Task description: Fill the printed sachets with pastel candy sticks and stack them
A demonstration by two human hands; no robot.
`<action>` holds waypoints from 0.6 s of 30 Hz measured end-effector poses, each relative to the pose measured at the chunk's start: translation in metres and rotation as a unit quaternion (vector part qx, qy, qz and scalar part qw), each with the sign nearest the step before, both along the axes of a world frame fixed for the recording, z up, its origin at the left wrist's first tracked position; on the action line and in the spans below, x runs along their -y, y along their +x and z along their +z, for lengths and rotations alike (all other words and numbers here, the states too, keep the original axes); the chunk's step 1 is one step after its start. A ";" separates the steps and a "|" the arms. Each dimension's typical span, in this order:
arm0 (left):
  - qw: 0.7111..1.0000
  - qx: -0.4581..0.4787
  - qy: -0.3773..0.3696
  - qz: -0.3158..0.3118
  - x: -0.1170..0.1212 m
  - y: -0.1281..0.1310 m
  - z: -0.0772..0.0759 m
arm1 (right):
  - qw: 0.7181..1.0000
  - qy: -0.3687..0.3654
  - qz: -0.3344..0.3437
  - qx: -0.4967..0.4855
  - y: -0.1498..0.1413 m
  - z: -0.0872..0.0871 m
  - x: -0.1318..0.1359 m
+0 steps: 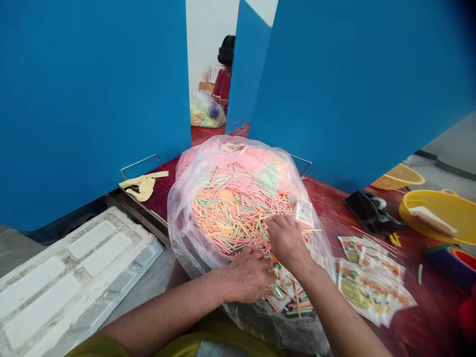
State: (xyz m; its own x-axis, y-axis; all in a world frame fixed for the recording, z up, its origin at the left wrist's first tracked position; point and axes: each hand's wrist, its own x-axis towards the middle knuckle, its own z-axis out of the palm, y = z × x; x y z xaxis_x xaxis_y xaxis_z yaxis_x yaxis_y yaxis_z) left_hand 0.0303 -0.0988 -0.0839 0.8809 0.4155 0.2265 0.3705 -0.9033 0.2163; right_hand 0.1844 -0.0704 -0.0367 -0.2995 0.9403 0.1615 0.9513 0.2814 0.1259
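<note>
The right hand curls down onto the sticks; from where I stand I can't tell whether its grip pinches any. The left hand bends over the pile's near edge, beside a packet, its grip unclear too. The sticks fill an open plastic bag; more packets and a tape dispenser lie right of it on the red desk.

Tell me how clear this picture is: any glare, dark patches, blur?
Head view: light shines off the red table and the plastic bag; head view: the top right corner darkens to black; head view: a blocky patch hides part of the distant person; head view: the left hand and right hand look fairly sharp.
</note>
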 end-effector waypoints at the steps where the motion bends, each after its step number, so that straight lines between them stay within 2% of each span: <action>1: 1.000 0.005 -0.004 -0.003 0.000 -0.003 -0.001 | 0.999 -0.028 0.000 0.015 -0.017 0.002 -0.016; 3: 1.000 0.013 -0.013 -0.008 0.000 -0.009 -0.003 | 0.997 -0.072 0.007 0.036 -0.035 0.000 -0.039; 5: 1.000 0.021 -0.018 -0.011 -0.002 -0.014 -0.007 | 0.993 -0.103 0.025 0.046 -0.039 -0.005 -0.050; 8: 0.999 0.030 -0.020 -0.018 -0.005 -0.016 -0.010 | 0.987 -0.144 0.053 0.049 -0.032 -0.008 -0.051; 14: 0.999 0.036 -0.034 -0.022 -0.009 -0.013 -0.015 | 0.968 -0.226 0.107 0.031 -0.026 0.006 -0.048; 18: 0.998 0.045 -0.039 -0.029 -0.009 -0.014 -0.016 | 0.967 -0.228 0.098 0.063 -0.033 0.006 -0.049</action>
State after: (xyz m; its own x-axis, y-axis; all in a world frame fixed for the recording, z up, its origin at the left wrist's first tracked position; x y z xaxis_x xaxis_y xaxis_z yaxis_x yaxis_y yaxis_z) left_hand 0.0160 -0.0896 -0.1001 0.8818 0.3835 0.2744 0.2941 -0.9021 0.3157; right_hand 0.1513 -0.0211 -0.0308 -0.4696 0.8282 -0.3057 0.8593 0.5083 0.0570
